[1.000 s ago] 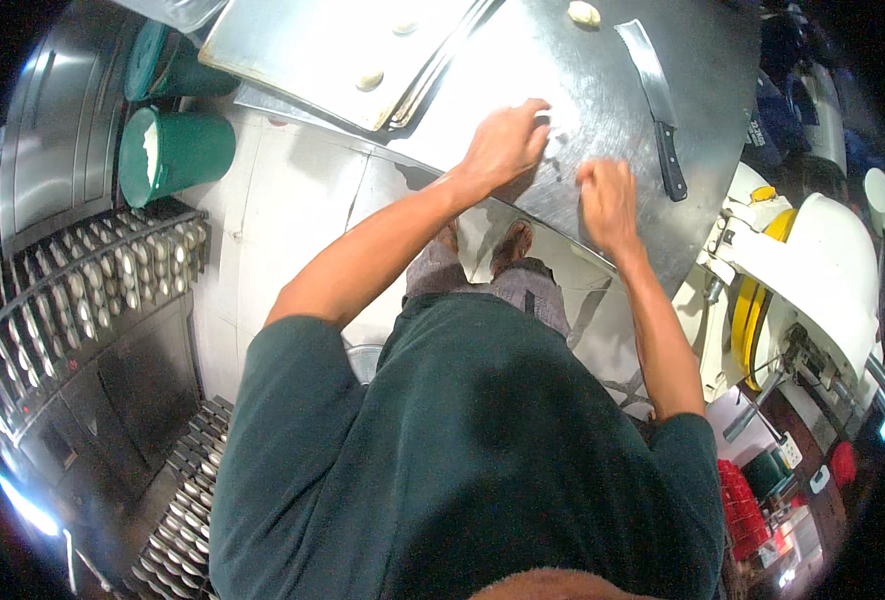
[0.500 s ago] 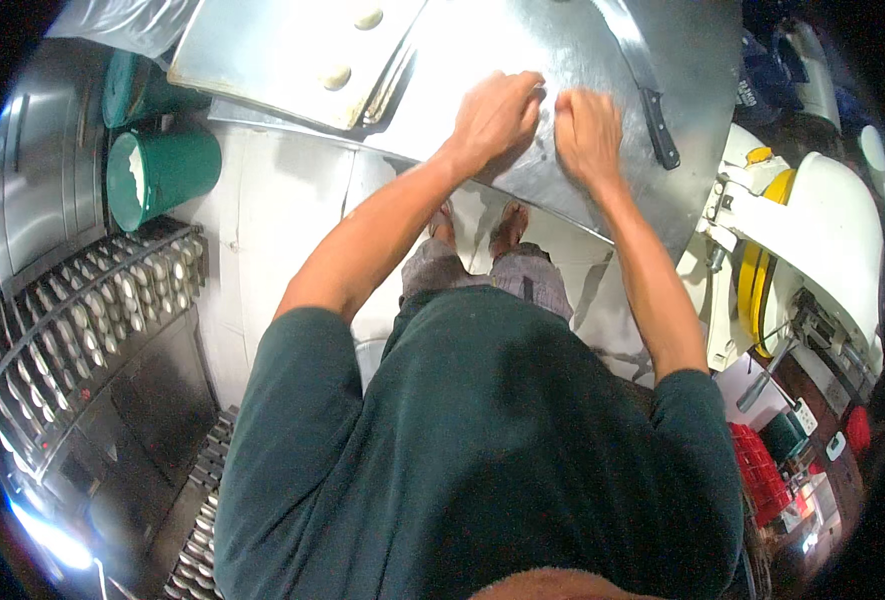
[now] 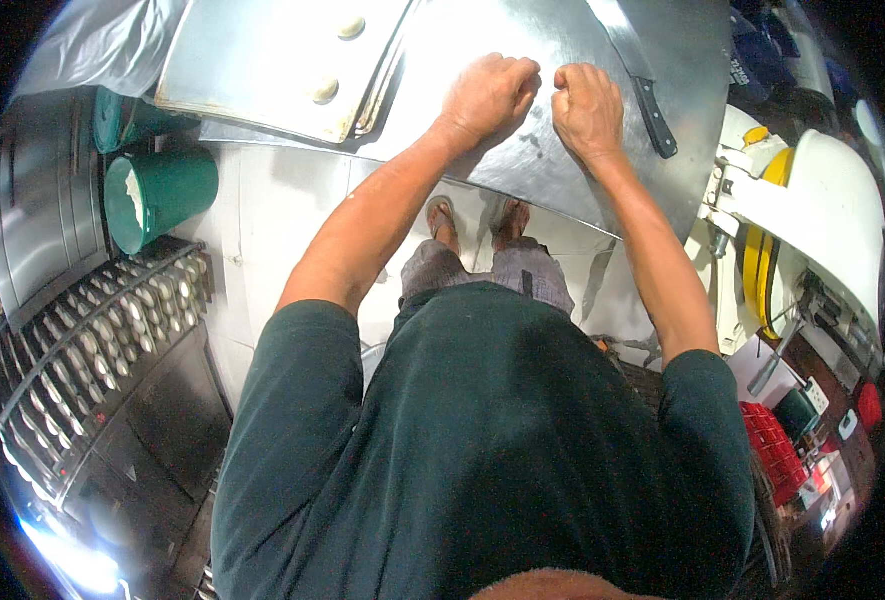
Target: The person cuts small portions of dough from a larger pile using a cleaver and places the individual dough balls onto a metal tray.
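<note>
My left hand (image 3: 494, 92) is curled down over the bright steel table (image 3: 692, 60), right of a stack of metal baking trays. My right hand (image 3: 586, 110) is closed a short gap away, its knuckles up; whatever either hand may hold is hidden under the fingers. Two pale round dough pieces (image 3: 323, 88) lie on the top tray (image 3: 232, 70). A long knife with a black handle (image 3: 654, 117) rests on the table to the right of my right hand.
Green bins (image 3: 159, 200) stand left of the table, above racks of rows of metal pieces (image 3: 112, 340). A white machine with yellow rings (image 3: 817, 215) is at the right, with blue items (image 3: 767, 50) beyond it and a red basket (image 3: 770, 448) lower down.
The view has shifted slightly. My right hand has moved forward across the table, level with my left, and both hands' fingers are more curled.
</note>
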Available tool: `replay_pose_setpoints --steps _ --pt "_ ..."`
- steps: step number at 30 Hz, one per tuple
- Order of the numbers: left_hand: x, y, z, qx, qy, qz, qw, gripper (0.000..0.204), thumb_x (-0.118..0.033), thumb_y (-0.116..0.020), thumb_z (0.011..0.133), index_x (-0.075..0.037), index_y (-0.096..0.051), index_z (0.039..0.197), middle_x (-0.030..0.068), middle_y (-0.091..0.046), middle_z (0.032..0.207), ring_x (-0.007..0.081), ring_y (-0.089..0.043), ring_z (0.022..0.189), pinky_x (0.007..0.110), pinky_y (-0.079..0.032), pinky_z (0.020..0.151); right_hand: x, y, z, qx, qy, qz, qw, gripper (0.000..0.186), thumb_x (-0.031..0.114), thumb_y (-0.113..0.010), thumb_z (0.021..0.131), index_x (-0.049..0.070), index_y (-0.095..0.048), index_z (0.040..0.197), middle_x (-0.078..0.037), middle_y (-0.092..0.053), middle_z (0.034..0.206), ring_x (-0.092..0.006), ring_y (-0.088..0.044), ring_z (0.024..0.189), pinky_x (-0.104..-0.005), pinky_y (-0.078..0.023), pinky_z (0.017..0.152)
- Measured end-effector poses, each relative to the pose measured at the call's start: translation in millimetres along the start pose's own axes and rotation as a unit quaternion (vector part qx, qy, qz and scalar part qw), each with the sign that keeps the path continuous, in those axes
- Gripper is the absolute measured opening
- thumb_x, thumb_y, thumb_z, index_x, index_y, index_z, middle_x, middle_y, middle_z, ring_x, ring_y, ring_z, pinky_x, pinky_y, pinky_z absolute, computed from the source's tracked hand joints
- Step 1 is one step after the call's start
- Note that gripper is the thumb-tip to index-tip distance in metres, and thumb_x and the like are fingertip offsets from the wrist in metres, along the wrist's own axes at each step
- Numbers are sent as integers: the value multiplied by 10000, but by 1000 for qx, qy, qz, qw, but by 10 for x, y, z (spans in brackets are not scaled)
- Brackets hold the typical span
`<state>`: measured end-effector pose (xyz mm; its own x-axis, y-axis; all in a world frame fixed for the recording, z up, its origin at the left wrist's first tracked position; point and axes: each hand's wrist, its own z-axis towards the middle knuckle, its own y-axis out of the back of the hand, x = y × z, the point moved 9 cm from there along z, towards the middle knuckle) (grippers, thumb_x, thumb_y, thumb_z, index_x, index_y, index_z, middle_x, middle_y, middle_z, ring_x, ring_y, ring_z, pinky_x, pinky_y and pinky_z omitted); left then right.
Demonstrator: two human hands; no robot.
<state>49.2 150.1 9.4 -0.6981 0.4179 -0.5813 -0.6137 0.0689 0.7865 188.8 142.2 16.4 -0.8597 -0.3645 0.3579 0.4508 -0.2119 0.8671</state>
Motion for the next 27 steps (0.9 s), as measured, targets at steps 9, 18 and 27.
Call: replay_pose_setpoints --steps 9,18,27 --pt "418 201 -418 81 -30 -47 995 430 -167 -643 934 -91 -575 1351 170 -693 1004 343 -657 930 452 -522 856 38 314 -611 67 41 40 996 135 117 -596 794 100 -609 927 -111 -589 905 -331 -554 928 -461 -426 825" --pt "68 59 -18 -22 -38 -46 998 398 -182 -612 932 -129 -575 1325 152 -719 951 356 -705 875 468 -570 772 -14 29 -71 3 -5 24 1000 126 106 -599 793 91 -603 918 -115 -610 917 -337 -584 928 -455 -441 817" --pt "447 187 -210 109 -36 12 993 375 -192 -591 922 -91 -602 1283 154 -704 1003 362 -688 953 471 -561 840 -122 258 -390 37 32 10 999 113 108 -594 771 89 -583 882 -107 -583 886 -327 -544 868 -465 -409 795"
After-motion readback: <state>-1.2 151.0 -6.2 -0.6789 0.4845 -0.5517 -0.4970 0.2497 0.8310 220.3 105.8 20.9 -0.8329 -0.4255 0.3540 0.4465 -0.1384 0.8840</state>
